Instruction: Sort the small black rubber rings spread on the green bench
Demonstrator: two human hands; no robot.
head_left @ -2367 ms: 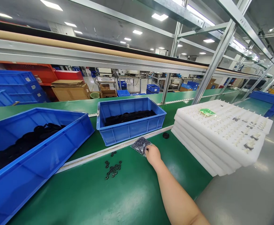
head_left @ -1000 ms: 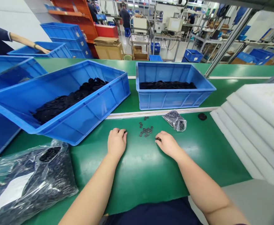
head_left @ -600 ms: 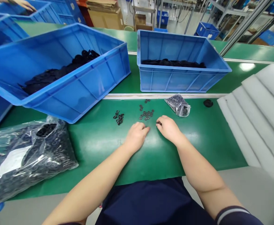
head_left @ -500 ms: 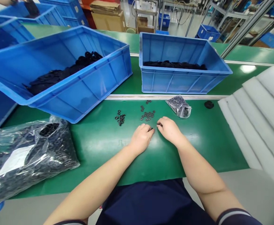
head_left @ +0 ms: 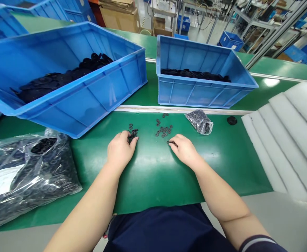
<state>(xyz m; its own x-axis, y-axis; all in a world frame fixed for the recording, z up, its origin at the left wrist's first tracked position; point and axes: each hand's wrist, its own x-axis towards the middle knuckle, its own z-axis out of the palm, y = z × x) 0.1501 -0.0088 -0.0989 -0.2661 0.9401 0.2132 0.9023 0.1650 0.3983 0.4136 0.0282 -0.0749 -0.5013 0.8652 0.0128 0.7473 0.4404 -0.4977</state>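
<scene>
Presently, the left hand has its fingers apart, touching the left rubber rings; the right hand has fingers clamped on a small black ring, near the middle rings

The left hand is touching the left rings; the right hand is pinching a ring. More rings are lying between the hands, near a small bag.

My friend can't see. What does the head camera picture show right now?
A person's left hand reaches to a little pile of black rings on a green table; the right hand pinches a small black part. Behind are two big blue bins holding dark pieces.
</scene>
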